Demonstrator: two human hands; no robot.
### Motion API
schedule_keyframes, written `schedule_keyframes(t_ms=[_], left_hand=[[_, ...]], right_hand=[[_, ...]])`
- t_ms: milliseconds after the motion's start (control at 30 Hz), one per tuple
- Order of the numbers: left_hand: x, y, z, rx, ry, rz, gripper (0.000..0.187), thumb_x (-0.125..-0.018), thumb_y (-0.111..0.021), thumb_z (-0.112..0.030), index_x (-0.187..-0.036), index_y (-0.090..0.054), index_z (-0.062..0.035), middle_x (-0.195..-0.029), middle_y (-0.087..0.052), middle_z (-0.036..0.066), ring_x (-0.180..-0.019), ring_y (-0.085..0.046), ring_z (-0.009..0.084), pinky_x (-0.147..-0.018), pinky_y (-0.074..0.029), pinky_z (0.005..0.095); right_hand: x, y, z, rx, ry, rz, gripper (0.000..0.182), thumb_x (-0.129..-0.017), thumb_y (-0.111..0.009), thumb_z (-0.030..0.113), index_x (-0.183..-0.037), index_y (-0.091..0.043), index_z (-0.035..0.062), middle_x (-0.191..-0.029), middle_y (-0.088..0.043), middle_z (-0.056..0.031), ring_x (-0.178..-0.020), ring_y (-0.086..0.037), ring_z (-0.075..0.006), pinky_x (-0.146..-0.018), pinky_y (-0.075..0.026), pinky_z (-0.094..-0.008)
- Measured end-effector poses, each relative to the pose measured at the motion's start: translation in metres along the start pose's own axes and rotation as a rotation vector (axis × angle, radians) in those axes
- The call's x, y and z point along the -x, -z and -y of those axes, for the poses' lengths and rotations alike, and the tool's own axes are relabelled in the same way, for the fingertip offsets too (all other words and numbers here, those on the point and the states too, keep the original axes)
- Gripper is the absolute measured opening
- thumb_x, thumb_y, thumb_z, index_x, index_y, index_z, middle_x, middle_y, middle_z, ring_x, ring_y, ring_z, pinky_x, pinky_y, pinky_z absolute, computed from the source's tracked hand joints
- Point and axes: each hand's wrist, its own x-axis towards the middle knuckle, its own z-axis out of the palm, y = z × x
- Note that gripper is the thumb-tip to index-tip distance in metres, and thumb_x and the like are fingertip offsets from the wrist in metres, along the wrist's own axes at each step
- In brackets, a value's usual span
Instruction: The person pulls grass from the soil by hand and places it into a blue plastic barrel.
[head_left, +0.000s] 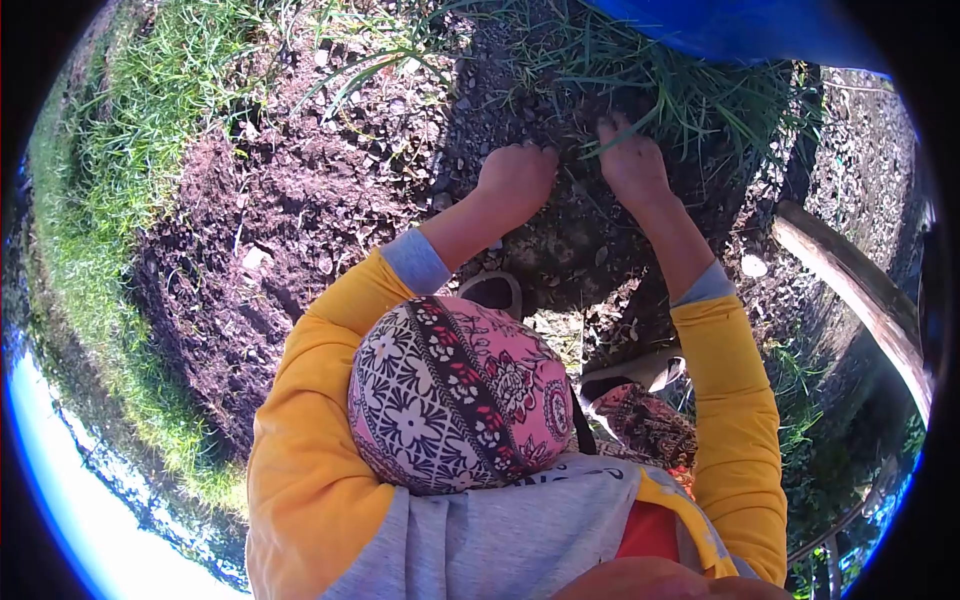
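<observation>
My left hand [518,184] is closed, its knuckles up and its fingertips low over the dark soil [570,225]. What it may hold is hidden. Just to the right of it, my right hand [634,166] reaches to the base of a clump of long green grass [690,95]. Its fingers are curled down into the shaded roots and soil, and a grass blade crosses in front of them. Whether they grip a stem cannot be made out. The two hands are apart, with bare dark ground between them.
A blue surface [750,25] hangs over the grass at the top. A weathered wooden pole [855,285] lies at the right, near a pale stone [753,265]. Turned brown soil [280,210] and more grass [120,190] spread left. My patterned knee [460,400] and shoes [490,290] are below.
</observation>
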Motion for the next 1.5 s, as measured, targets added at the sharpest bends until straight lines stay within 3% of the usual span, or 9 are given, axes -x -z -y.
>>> schedule_keyframes(t_ms=[200,400,600,800,1033,1233,1333,1433,1500], left_hand=[[0.038,-0.004,0.004,0.079,-0.001,0.030,0.020,-0.084,-0.052,-0.024,-0.086,-0.053,-0.0044,-0.077,-0.060,0.014,-0.071,-0.062,0.0290,-0.058,-0.048,0.0382],[0.042,0.002,0.015,0.067,0.029,-0.016,0.018,-0.085,-0.049,-0.020,-0.088,-0.056,-0.0044,-0.077,-0.062,0.012,-0.072,-0.063,0.0281,-0.059,-0.049,0.0375],[0.025,0.013,0.016,0.028,-0.069,-0.034,0.017,-0.084,-0.051,-0.021,-0.088,-0.054,-0.0050,-0.078,-0.060,0.011,-0.072,-0.062,0.0282,-0.060,-0.049,0.0379],[0.004,-0.001,0.023,-0.046,-0.223,-0.138,0.020,-0.078,-0.054,-0.016,-0.095,-0.054,-0.0063,-0.083,-0.055,0.010,-0.075,-0.060,0.0272,-0.061,-0.049,0.0364],[-0.048,0.018,0.031,-0.191,-0.315,-0.279,0.035,-0.073,-0.055,-0.009,-0.108,-0.051,-0.0066,-0.099,-0.049,0.012,-0.080,-0.059,0.0254,-0.067,-0.051,0.0346],[-0.095,0.022,0.045,-0.362,-0.131,-0.331,0.030,-0.076,-0.053,-0.009,-0.105,-0.052,-0.0008,-0.110,-0.049,0.016,-0.085,-0.060,0.0257,-0.066,-0.053,0.0332],[-0.114,0.018,0.051,-0.463,-0.034,-0.400,0.024,-0.078,-0.052,-0.014,-0.097,-0.057,-0.0001,-0.103,-0.055,0.015,-0.083,-0.059,0.0270,-0.064,-0.052,0.0353],[-0.123,0.025,0.047,-0.378,0.122,-0.293,0.021,-0.081,-0.047,-0.012,-0.095,-0.059,-0.0014,-0.094,-0.061,0.014,-0.086,-0.061,0.0271,-0.067,-0.052,0.0351],[-0.123,0.032,0.048,-0.276,0.108,-0.154,0.021,-0.081,-0.046,-0.012,-0.095,-0.059,-0.0024,-0.092,-0.063,0.014,-0.087,-0.062,0.0279,-0.069,-0.052,0.0364]], right_hand=[[-0.087,-0.009,0.025,0.125,0.133,-0.086,0.020,-0.083,-0.041,0.013,-0.092,-0.056,0.0033,-0.084,-0.060,-0.0145,-0.074,-0.062,-0.0271,-0.061,-0.049,-0.0432],[-0.110,-0.037,0.007,0.112,-0.074,-0.081,0.024,-0.081,-0.045,0.018,-0.069,-0.062,0.0069,-0.072,-0.063,-0.0137,-0.072,-0.063,-0.0251,-0.063,-0.050,-0.0428],[-0.112,-0.012,0.002,-0.077,-0.171,0.296,0.026,-0.079,-0.045,0.019,-0.087,-0.064,0.0030,-0.087,-0.063,-0.0180,-0.085,-0.061,-0.0323,-0.075,-0.048,-0.0420],[-0.085,0.005,0.002,-0.239,-0.320,0.167,0.023,-0.078,-0.053,0.022,-0.085,-0.062,0.0015,-0.085,-0.062,-0.0200,-0.083,-0.059,-0.0358,-0.074,-0.048,-0.0440],[0.025,-0.004,-0.037,-0.079,-0.356,0.037,0.024,-0.078,-0.057,0.025,-0.089,-0.058,0.0040,-0.080,-0.061,-0.0153,-0.077,-0.060,-0.0327,-0.069,-0.048,-0.0418],[0.093,-0.026,-0.031,-0.078,-0.398,0.117,0.029,-0.079,-0.056,0.024,-0.099,-0.056,0.0031,-0.088,-0.060,-0.0144,-0.082,-0.058,-0.0315,-0.072,-0.047,-0.0413],[0.095,-0.031,-0.020,-0.121,-0.424,0.135,0.031,-0.079,-0.055,0.024,-0.102,-0.055,0.0031,-0.090,-0.060,-0.0143,-0.086,-0.057,-0.0315,-0.075,-0.046,-0.0420],[0.084,-0.033,-0.015,-0.179,-0.428,0.114,0.031,-0.079,-0.056,0.025,-0.102,-0.056,0.0032,-0.089,-0.060,-0.0147,-0.085,-0.057,-0.0325,-0.076,-0.045,-0.0424],[0.073,-0.025,-0.010,-0.184,-0.431,0.114,0.030,-0.079,-0.055,0.024,-0.101,-0.056,0.0032,-0.088,-0.060,-0.0155,-0.084,-0.057,-0.0334,-0.075,-0.045,-0.0432]])
